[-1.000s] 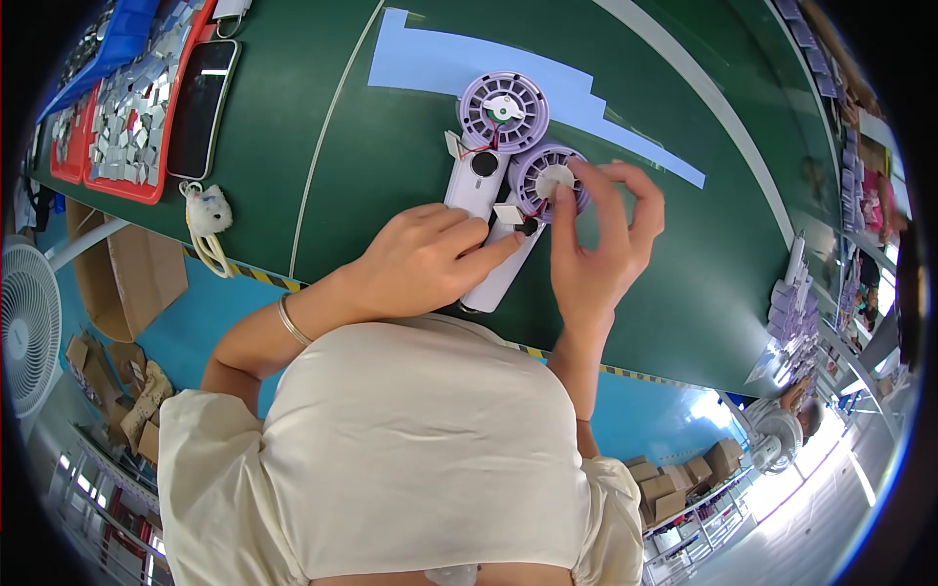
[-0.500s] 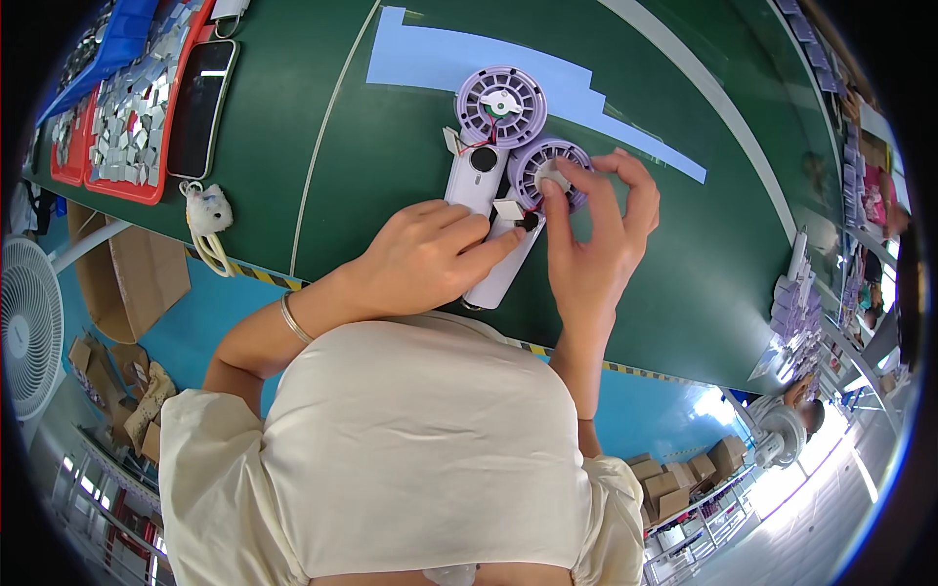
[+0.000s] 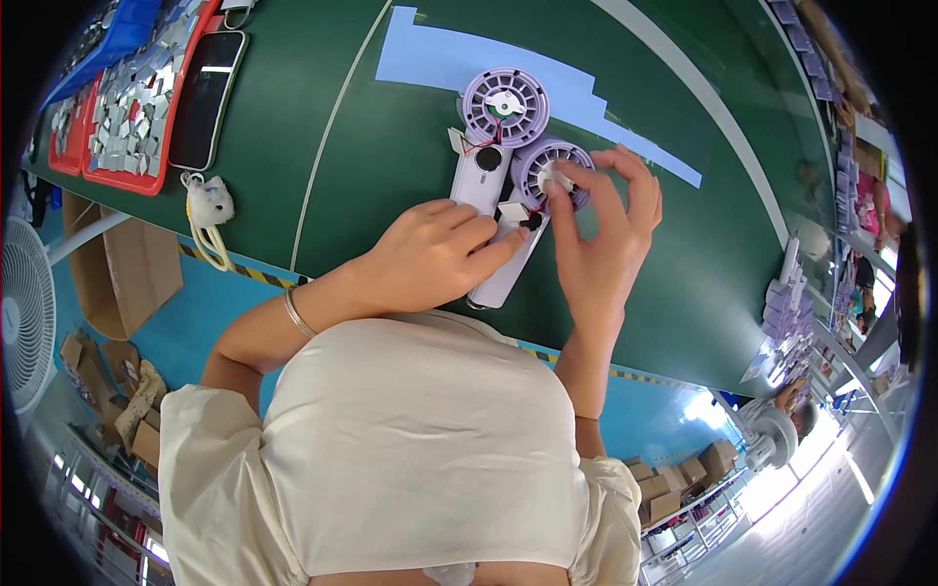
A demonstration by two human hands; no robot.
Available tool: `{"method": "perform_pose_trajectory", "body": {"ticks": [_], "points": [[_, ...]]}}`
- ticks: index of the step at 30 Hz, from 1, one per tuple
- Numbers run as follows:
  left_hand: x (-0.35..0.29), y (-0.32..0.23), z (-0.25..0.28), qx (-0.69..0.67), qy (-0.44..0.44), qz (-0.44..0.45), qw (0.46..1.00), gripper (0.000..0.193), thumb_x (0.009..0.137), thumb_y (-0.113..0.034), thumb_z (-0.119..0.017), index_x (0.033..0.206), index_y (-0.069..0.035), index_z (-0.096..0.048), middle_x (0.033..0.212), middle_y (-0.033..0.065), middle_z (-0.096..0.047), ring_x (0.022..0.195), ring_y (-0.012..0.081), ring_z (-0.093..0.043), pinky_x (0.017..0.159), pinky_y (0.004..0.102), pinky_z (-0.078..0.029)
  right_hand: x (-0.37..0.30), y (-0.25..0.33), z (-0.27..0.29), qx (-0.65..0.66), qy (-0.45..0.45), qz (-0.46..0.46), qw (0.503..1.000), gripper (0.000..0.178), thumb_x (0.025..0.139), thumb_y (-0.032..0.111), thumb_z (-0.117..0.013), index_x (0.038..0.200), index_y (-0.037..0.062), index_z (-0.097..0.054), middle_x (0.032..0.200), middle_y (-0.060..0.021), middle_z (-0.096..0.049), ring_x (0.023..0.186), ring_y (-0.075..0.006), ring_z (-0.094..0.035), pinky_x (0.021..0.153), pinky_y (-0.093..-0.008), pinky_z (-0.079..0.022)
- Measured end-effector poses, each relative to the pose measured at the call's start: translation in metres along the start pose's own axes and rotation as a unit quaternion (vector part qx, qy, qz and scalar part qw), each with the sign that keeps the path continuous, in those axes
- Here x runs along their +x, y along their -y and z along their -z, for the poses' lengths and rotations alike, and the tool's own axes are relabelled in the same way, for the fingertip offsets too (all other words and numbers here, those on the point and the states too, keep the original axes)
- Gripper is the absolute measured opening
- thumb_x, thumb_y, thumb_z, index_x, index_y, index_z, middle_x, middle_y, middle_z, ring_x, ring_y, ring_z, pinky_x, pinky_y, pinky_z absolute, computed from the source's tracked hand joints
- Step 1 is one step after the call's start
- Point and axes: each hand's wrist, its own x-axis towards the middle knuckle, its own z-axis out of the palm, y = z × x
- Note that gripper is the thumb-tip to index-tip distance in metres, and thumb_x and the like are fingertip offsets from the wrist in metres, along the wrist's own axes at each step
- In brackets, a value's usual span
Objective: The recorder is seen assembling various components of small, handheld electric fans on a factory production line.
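Note:
Two handheld fans with purple round heads and white handles lie side by side on the green table. The near fan [image 3: 500,276] is under my hands. My left hand [image 3: 430,252] is closed over its handle, the index fingertip at a black round piece [image 3: 531,222]. My right hand [image 3: 611,239] pinches a small white part [image 3: 550,178] at the hub of its head; fingertips partly hide it. A white square piece [image 3: 512,211] stands by the handle's top. Beside it, the far fan [image 3: 476,188] shows a white hub and red wires, another white square piece [image 3: 456,142] at its side.
A blue sheet [image 3: 440,54] lies behind the fans. To the left are a phone [image 3: 208,103] with a fluffy charm [image 3: 209,202], a red tray [image 3: 147,182] of small silvery pieces and a blue bin [image 3: 122,44]. Purple parts [image 3: 787,311] sit at the right edge.
The view has shifted slightly. Both hands keep nearly the same places on the near fan, with the right fingers still pinched at its hub.

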Motion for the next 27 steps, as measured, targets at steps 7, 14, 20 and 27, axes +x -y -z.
{"method": "perform_pose_trajectory", "body": {"ticks": [7, 14, 20, 27], "points": [[0.020, 0.014, 0.044, -0.749, -0.015, 0.303, 0.589, 0.083, 0.101, -0.066, -0.026, 0.131, 0.006, -0.056, 0.074, 0.0000, -0.048, 0.060, 0.0117, -0.036, 0.055, 0.0249, -0.029, -0.005, 0.022, 0.009, 0.138, -0.121, -0.021, 0.983, 0.029, 0.078, -0.003, -0.073, 0.107, 0.0025, -0.070, 0.115, -0.0133, -0.063, 0.108, -0.0308, -0.063, 0.097, -0.0427, -0.049], [0.051, 0.018, 0.043, -0.921, -0.104, 0.221, 0.303, 0.090, 0.098, -0.072, -0.029, 0.156, -0.003, -0.029, 0.140, 0.0176, -0.053, 0.128, 0.0311, -0.050, 0.103, 0.0438, -0.041, -0.005, 0.037, 0.006, 0.161, -0.137, 0.046, 0.976, 0.029, 0.081, -0.009, -0.067, 0.110, -0.0053, -0.067, 0.112, -0.0167, -0.065, 0.106, -0.0314, -0.063, 0.092, -0.0393, -0.050], [0.054, 0.007, 0.049, -0.891, -0.105, 0.269, 0.350, 0.086, 0.099, -0.071, -0.027, 0.157, -0.008, -0.030, 0.141, 0.0152, -0.051, 0.129, 0.0267, -0.049, 0.110, 0.0443, -0.038, 0.021, 0.068, -0.001, 0.074, 0.017, 0.133, 0.988, 0.049, 0.070, 0.007, -0.081, 0.118, 0.0060, -0.070, 0.125, -0.0094, -0.063, 0.121, -0.0343, -0.054, 0.098, -0.0434, -0.043], [0.050, 0.006, 0.051, -0.856, -0.135, 0.291, 0.406, 0.080, 0.101, -0.068, -0.025, 0.146, -0.005, -0.045, 0.130, 0.0117, -0.057, 0.121, 0.0238, -0.054, 0.104, 0.0386, -0.042, 0.021, 0.069, -0.006, 0.092, 0.023, 0.161, 0.982, 0.037, 0.067, 0.004, -0.080, 0.104, 0.0083, -0.076, 0.110, -0.0056, -0.068, 0.117, -0.0309, -0.058, 0.109, -0.0511, -0.034]]}}
